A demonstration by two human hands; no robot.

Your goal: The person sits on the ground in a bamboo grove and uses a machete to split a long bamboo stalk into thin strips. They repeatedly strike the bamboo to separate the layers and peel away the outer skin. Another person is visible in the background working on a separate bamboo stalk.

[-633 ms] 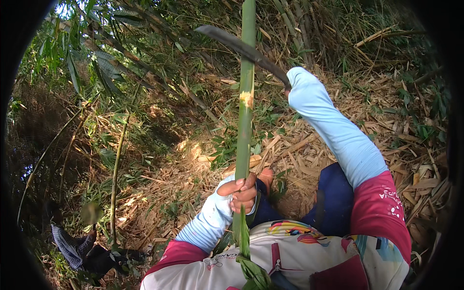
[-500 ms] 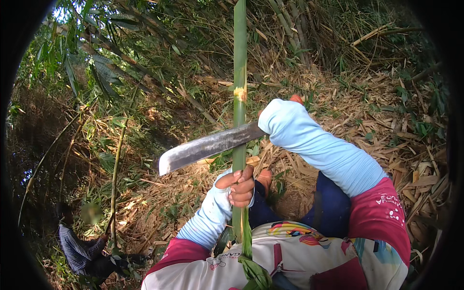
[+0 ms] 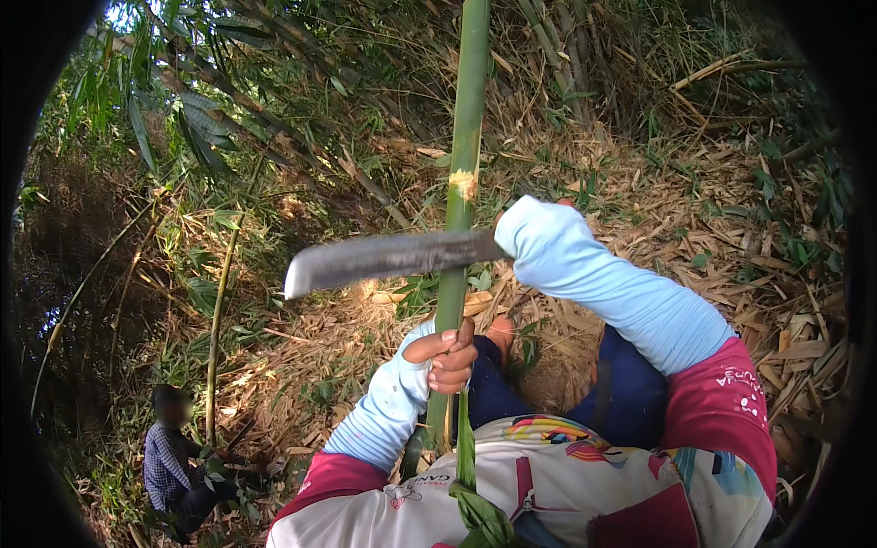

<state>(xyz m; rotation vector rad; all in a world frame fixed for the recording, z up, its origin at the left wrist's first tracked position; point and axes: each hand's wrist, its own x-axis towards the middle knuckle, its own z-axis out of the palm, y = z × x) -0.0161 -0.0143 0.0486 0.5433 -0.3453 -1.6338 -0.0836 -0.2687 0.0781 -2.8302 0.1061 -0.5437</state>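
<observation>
Bamboo stalk [image 3: 464,137], green and upright, rises from the grip of the left hand [image 3: 445,354], whose fingers are wrapped tight around it low down; the right hand [image 3: 539,228], hidden inside a pale blue sleeve, appears to hold a long flat blade [image 3: 388,258], though its fingers cannot be made out; the blade lies level above the left hand, crossing the stalk just below a pale yellow scar, its blurred tip pointing off to the left; dry leaves and straw [image 3: 731,237] cover the ground beyond both hands; far down to the left of the left hand, another person [image 3: 169,457] in a checked shirt crouches among thin stems.
</observation>
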